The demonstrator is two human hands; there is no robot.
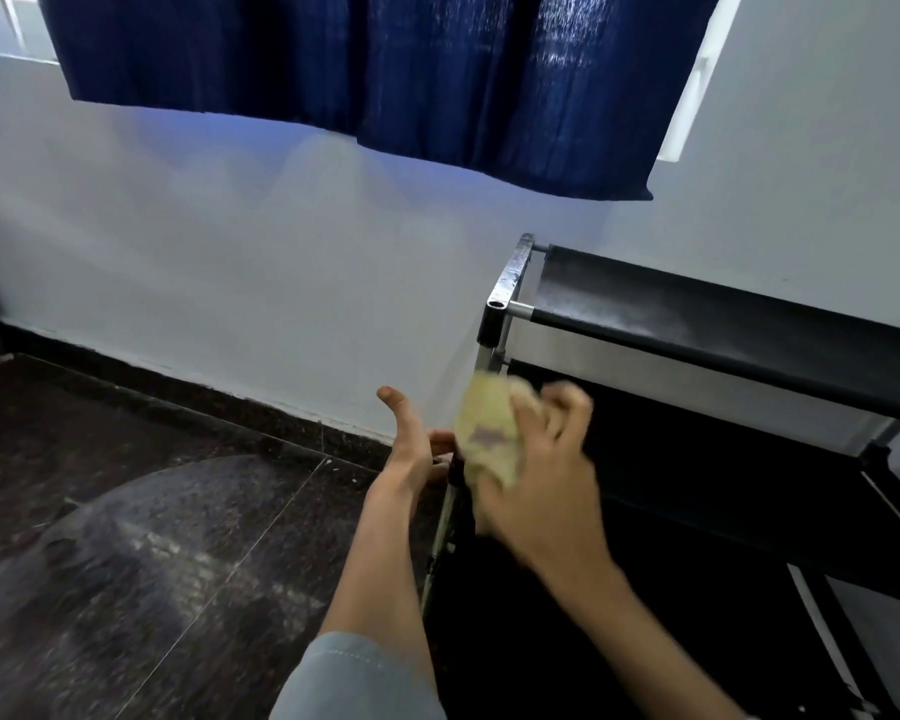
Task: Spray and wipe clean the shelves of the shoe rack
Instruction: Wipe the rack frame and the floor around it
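Here, at lower centre of the frame, our right hand [533, 470] grips a bunched yellow cloth [489, 428] against the left corner post of the black shoe rack [697, 324], which fills the right side. Our left hand [411, 444] rests on that post, thumb raised; its fingers are hidden, so we cannot tell their spread. A blue curtain [385, 70] hangs above.

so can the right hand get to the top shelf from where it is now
Probably yes. The right hand, gripping the cloth, is at the rack's left post just below the top shelf. Nothing lies on the shelf or between the two, so lifting up and right looks open.
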